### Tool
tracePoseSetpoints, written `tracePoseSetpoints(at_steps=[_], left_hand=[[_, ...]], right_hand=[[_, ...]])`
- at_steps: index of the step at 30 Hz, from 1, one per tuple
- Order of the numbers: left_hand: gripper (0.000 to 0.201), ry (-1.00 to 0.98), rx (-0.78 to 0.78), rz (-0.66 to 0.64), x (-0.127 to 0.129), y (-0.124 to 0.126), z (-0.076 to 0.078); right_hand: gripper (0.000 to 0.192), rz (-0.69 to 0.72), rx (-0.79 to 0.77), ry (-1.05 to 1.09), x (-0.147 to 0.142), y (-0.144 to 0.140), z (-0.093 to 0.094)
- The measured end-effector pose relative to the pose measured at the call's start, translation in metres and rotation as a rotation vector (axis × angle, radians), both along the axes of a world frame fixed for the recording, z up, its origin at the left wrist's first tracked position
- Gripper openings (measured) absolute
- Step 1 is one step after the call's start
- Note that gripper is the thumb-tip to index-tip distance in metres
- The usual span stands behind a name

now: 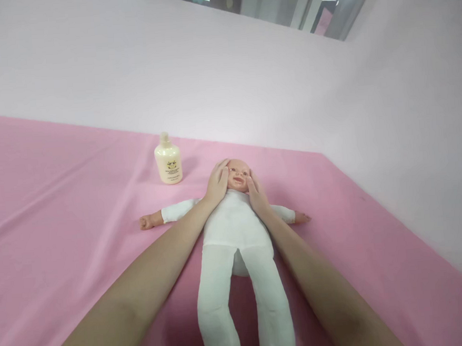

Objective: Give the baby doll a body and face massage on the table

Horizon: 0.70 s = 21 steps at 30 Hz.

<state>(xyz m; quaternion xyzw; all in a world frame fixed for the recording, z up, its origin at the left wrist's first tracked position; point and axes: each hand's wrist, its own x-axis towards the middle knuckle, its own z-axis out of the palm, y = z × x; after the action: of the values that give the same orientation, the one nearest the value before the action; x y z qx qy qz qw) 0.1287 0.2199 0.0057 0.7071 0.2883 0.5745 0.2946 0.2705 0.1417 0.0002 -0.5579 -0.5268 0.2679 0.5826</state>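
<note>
A baby doll point(235, 230) in a white suit lies on its back on the pink sheet point(60, 216), head away from me, arms spread, legs toward me. My left hand point(217, 184) lies flat against the left side of the doll's head. My right hand point(256, 192) rests on the other side of the head, at its cheek and neck. Both hands cup the head with fingers extended, without lifting it.
A cream-coloured lotion bottle point(168, 160) stands upright just left of the doll's head. Pale pink walls point(248, 77) close the space behind and on the right, meeting in a corner. The sheet's right edge runs along the right wall.
</note>
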Motion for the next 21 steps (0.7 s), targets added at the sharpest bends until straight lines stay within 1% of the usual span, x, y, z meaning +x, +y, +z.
tracePoseSetpoints(at_steps=[12, 21], left_hand=[[0.047, -0.015, 0.013, -0.006, 0.0007, -0.0011, 0.0011], [0.047, -0.006, 0.011, 0.005, 0.0021, -0.0014, 0.0005]], right_hand=[[0.064, -0.028, 0.000, 0.035, -0.0040, -0.0050, 0.0072], [0.064, -0.022, 0.004, 0.024, -0.0028, -0.0066, 0.0093]])
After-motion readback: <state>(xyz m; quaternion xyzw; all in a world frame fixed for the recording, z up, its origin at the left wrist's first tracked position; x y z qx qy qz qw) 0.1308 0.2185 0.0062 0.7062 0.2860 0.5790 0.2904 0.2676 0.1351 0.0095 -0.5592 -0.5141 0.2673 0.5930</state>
